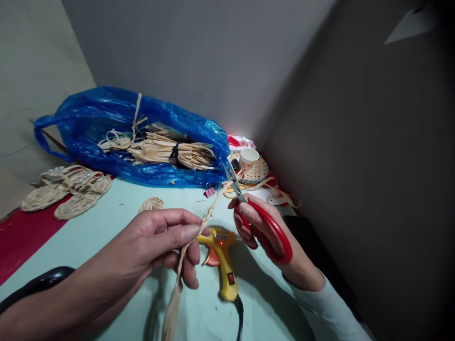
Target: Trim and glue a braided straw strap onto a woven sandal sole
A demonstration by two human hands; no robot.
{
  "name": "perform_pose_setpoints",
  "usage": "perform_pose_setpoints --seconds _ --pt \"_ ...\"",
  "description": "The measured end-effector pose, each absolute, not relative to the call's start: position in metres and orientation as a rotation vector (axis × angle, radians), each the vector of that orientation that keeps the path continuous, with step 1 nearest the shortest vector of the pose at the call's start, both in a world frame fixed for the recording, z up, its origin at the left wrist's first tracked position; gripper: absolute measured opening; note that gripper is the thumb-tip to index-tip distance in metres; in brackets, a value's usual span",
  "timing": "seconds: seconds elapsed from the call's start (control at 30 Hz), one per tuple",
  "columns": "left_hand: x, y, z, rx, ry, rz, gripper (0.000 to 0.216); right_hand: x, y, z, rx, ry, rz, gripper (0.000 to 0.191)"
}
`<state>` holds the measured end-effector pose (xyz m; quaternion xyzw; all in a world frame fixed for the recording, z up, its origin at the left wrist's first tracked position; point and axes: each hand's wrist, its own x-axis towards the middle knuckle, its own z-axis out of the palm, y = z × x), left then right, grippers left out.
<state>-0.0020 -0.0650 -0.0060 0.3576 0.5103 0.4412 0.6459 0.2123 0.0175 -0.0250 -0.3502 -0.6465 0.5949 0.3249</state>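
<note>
My left hand (pixel 167 241) pinches a pale braided strand of dried fibre (pixel 180 265) between thumb and fingers. The strand's lower part widens into a flat strip that hangs past the bottom edge, while its thin upper end slants up to the right. My right hand (pixel 263 227) grips red-handled scissors (pixel 275 237). Their metal blades stand parted, close by the strand's upper end; whether they touch it I cannot tell. Below and between the hands lies a yellow glue gun (pixel 227 270), its red light lit and its nozzle hidden behind my left fingers.
A blue plastic bag (pixel 78 132) holding bundled dried fibre (pixel 159 149) lies along the back wall. Woven sandals (pixel 83 192) sit at left. Behind the scissors are a paper cup (pixel 249 158), a woven tray (pixel 261 171) and a pink binder clip (pixel 209 191). A fibre coil (pixel 151 204) rests behind my left hand.
</note>
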Motion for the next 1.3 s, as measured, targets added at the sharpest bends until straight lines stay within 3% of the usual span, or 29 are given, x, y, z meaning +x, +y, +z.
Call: perform_pose_setpoints --seconds 0.57,0.83,0.97,1.3 --pt "0.007 -0.076 0.000 0.757 1.358 0.920 0.023 0.217 0.024 -0.030 -0.892 -1.520 1.529 0.028" --pt "0.003 -0.071 -0.006 0.832 1.118 0.946 0.048 0.214 0.017 -0.036 -0.808 -1.683 1.563 0.037" --pt "0.005 -0.061 0.000 0.825 1.038 1.026 0.038 0.212 0.013 -0.034 -0.794 -1.737 1.558 0.041" --pt "0.012 -0.030 -0.010 0.948 1.084 1.156 0.032 0.207 0.006 -0.030 -0.836 -1.892 1.479 0.030"
